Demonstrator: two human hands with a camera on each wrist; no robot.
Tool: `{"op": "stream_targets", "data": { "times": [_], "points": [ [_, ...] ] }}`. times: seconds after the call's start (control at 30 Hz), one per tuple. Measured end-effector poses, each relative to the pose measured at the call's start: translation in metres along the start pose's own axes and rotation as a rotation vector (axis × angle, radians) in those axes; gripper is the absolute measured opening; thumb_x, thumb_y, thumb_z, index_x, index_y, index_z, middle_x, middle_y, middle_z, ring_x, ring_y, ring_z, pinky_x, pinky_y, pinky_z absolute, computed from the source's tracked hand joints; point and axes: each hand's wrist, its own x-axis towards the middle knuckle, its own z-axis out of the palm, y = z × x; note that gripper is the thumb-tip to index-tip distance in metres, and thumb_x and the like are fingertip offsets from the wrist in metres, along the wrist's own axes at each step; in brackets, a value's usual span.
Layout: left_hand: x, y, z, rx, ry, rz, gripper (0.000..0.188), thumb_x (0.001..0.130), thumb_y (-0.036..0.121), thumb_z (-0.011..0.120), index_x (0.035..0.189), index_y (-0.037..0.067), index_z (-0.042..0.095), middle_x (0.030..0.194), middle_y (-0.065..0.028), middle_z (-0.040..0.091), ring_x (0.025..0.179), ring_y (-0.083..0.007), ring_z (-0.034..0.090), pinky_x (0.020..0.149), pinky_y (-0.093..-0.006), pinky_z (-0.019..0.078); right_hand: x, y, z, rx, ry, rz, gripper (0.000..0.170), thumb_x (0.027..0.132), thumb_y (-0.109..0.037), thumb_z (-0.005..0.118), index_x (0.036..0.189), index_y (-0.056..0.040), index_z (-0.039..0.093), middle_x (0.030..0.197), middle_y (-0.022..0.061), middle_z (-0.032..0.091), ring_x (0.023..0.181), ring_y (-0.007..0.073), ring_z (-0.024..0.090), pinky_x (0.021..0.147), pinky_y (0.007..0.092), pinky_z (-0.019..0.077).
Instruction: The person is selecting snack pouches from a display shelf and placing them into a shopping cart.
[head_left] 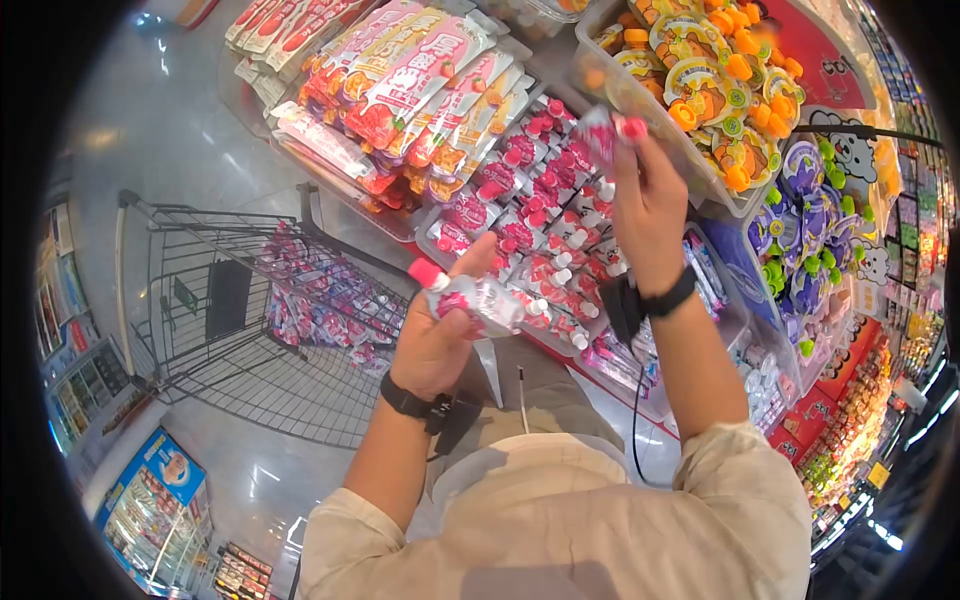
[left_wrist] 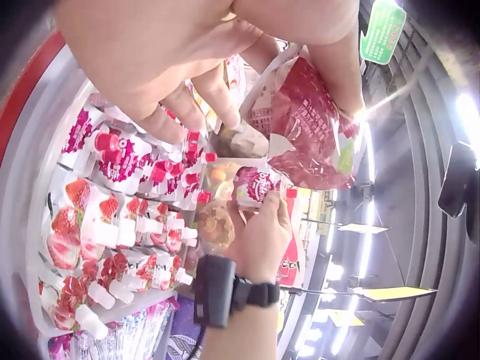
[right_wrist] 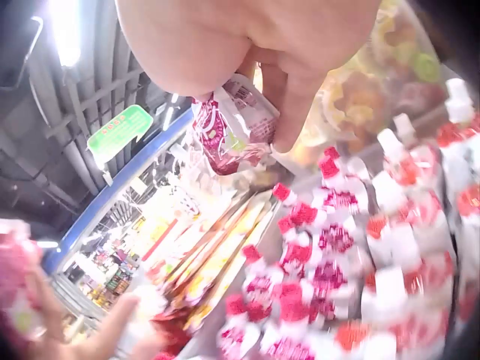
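Note:
My left hand (head_left: 425, 350) grips a spouted jelly pouch (head_left: 487, 305), white and magenta with a pink cap, thumb across its front. Seen from the left wrist, the same pouch (left_wrist: 307, 124) shows a dark-pink printed side. Over the display, my right hand (head_left: 652, 215) pinches a second spouted pouch (head_left: 597, 137) near its pink cap. That second pouch (right_wrist: 229, 127) hangs below the palm in the right wrist view. Beneath both hands, a clear bin holds rows of magenta pouches with pink caps (head_left: 467, 212) and strawberry pouches with white caps (head_left: 537, 310).
A wire shopping cart (head_left: 190, 340) stands at left with a heap of small pink-purple packs (head_left: 320, 300) inside. Larger snack bags (head_left: 410, 75) lie beyond the bin. Bins of orange-capped pouches (head_left: 700, 70) and purple, green-capped pouches (head_left: 805, 215) sit at right.

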Motion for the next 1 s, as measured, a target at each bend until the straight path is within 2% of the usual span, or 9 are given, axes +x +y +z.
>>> {"op": "stream_targets", "data": {
  "times": [0.07,0.1,0.2,0.4,0.47,0.6,0.7,0.87,1.0],
  "points": [
    [-0.007,-0.002,-0.009,0.016,0.005,0.027,0.063,0.080,0.041,0.083,0.131,0.013,0.060,0.158,-0.0188,0.033,0.146,-0.0291,0.034,0.116,-0.0447,0.0351,0.031,0.026,0.023,-0.276,-0.061,-0.188,0.023,0.100,-0.017,0.057,0.114,-0.0021,0.066,0.100,0.0217,0.069,0.086,0.0378,0.067,0.076,0.0420,0.0529],
    [-0.008,0.001,-0.008,0.011,0.005,0.036,0.047,0.081,0.040,0.083,0.119,0.017,0.065,0.157,-0.0187,0.035,0.144,-0.0299,0.036,0.115,-0.0457,0.0378,0.034,0.036,0.027,-0.273,-0.059,-0.187,0.023,0.100,-0.017,0.057,0.114,-0.0021,0.066,0.100,0.0217,0.069,0.086,0.0378,0.067,0.076,0.0420,0.0529],
    [-0.019,-0.006,-0.019,0.006,0.013,0.020,0.044,0.083,0.035,0.082,0.118,0.014,0.066,0.154,-0.0182,0.039,0.141,-0.0294,0.041,0.110,-0.0437,0.0437,0.039,0.055,0.033,-0.350,-0.271,0.032,0.028,0.099,-0.021,0.057,0.117,-0.0010,0.065,0.100,0.0254,0.067,0.092,0.0421,0.064,0.079,0.0439,0.0510],
    [-0.036,-0.023,-0.029,-0.046,0.011,-0.065,0.040,0.084,0.026,0.081,0.116,0.007,0.066,0.140,-0.0132,0.050,0.123,-0.0240,0.056,0.095,-0.0381,0.0537,0.036,0.058,0.045,-0.602,-0.265,-0.207,0.023,0.098,-0.018,0.057,0.111,0.0009,0.062,0.098,0.0256,0.068,0.097,0.0435,0.063,0.083,0.0474,0.0500],
    [-0.037,-0.022,-0.027,-0.017,0.013,-0.089,0.040,0.084,0.025,0.082,0.115,0.005,0.066,0.138,-0.0114,0.051,0.117,-0.0221,0.059,0.094,-0.0377,0.0539,0.039,0.053,0.046,-0.613,-0.298,-0.202,0.021,0.095,-0.016,0.060,0.109,0.0004,0.060,0.094,0.0259,0.067,0.094,0.0452,0.063,0.082,0.0498,0.0498],
    [-0.035,-0.022,-0.027,0.020,0.000,-0.122,0.043,0.083,0.025,0.082,0.115,0.000,0.065,0.134,-0.0077,0.052,0.104,-0.0177,0.065,0.091,-0.0362,0.0539,0.041,0.052,0.044,-0.307,-0.126,-0.029,0.024,0.092,-0.018,0.064,0.107,-0.0002,0.060,0.090,0.0266,0.067,0.090,0.0483,0.062,0.077,0.0530,0.0491],
    [-0.034,-0.026,-0.030,0.044,-0.002,-0.135,0.049,0.083,0.026,0.083,0.118,0.000,0.062,0.130,-0.0073,0.055,0.105,-0.0173,0.065,0.091,-0.0356,0.0540,0.044,0.060,0.042,-0.574,-0.212,-0.075,0.024,0.093,-0.018,0.063,0.107,0.0016,0.058,0.090,0.0274,0.066,0.090,0.0462,0.063,0.077,0.0524,0.0492],
    [-0.027,-0.029,-0.031,0.095,0.005,-0.169,0.055,0.082,0.027,0.084,0.124,0.000,0.058,0.117,-0.0062,0.063,0.106,-0.0174,0.065,0.090,-0.0354,0.0543,0.054,0.066,0.036,-0.627,-0.310,-0.209,0.019,0.094,-0.016,0.059,0.100,0.0016,0.056,0.087,0.0266,0.066,0.087,0.0455,0.063,0.076,0.0533,0.0484],
    [-0.016,-0.032,-0.022,0.058,0.047,-0.090,0.045,0.086,0.017,0.079,0.125,0.002,0.062,0.112,-0.0051,0.069,0.099,-0.0146,0.066,0.087,-0.0311,0.0544,0.059,0.072,0.038,-0.634,-0.368,-0.210,0.018,0.093,-0.015,0.060,0.096,0.0016,0.054,0.086,0.0254,0.065,0.087,0.0450,0.063,0.076,0.0529,0.0486]
  ]
}}
